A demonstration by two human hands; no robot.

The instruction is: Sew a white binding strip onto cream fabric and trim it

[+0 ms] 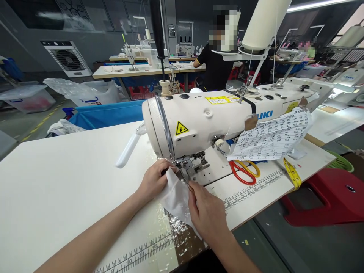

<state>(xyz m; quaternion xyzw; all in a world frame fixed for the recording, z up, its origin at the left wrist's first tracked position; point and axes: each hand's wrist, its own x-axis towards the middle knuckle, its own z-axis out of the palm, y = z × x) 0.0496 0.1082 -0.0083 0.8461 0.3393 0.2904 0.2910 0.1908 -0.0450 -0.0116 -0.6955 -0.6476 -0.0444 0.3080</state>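
A white sewing machine (196, 121) stands before me, its needle area partly hidden by my fingers. My left hand (155, 180) is closed on the upper left edge of a white cloth piece (178, 195), close beside the presser foot. On the right, my right hand (207, 210) pinches slim metal tweezers (185, 177) that point at the needle area. The cloth hangs between both hands over the front of the machine bed. Where the tweezer tips end is too small to make out.
Red and yellow-handled scissors (243, 172) lie right of the needle area, under a handwritten sheet (270, 136). A yellow tape measure (292, 173) hangs over the table edge near a red stool (327, 197). Thread cones (263, 26) stand above. Another person (218, 64) sits beyond.
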